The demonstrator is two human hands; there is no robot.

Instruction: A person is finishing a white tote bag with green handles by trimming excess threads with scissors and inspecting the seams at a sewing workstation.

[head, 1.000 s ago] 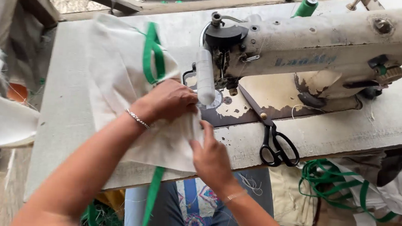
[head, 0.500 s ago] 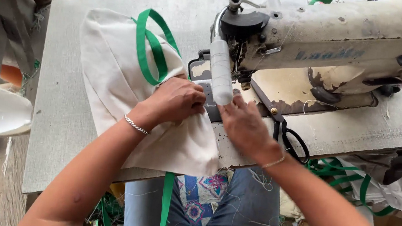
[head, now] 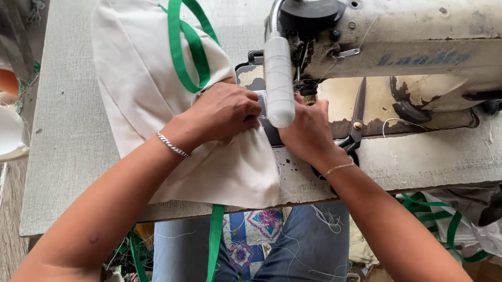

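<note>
Pressing the cream cloth bag point(head: 146, 89) flat on the surface point(head: 63, 143), your left hand point(head: 223, 111) curls its fingers onto the cloth beside the sewing machine point(head: 416, 46). Your right hand point(head: 309, 128) pins the edge near the needle; its fingers are hidden, grip unclear.

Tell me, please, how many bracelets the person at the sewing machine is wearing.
2: a silver chain bracelet on the left wrist, just behind the left hand pressing the cream fabric, and a thinner bracelet on the right wrist. Nothing suggests more are hidden.
</note>
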